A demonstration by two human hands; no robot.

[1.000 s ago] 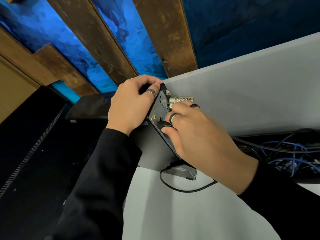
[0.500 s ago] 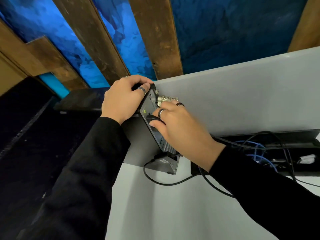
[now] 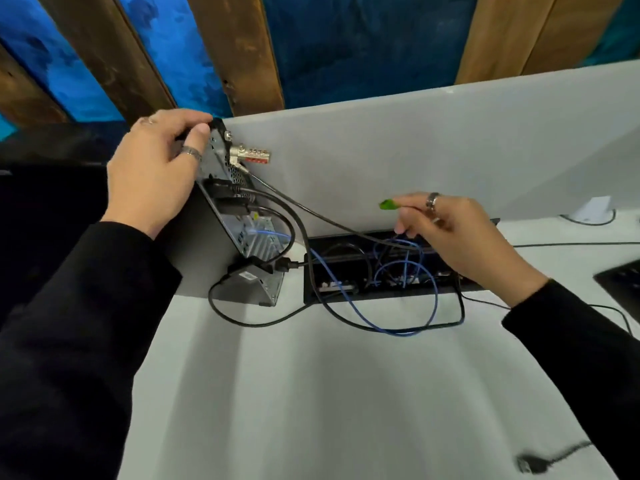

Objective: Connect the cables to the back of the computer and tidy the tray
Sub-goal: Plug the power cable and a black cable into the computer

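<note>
The small computer [image 3: 227, 199] stands on the worktop [image 3: 346, 393] at ten o'clock. Its long side runs up and down, leaning left at the top, and its back faces right with black cables [image 3: 273, 202] plugged in. The left hand [image 3: 156, 171] grips its top. The right hand [image 3: 453, 233], over the cable tray [image 3: 381, 296], has a loose, released grip.

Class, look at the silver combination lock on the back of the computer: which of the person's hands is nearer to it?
Left. The left hand grips the computer's top edge, right beside the combination lock. The right hand is well off to the right, above the cable tray.
</note>
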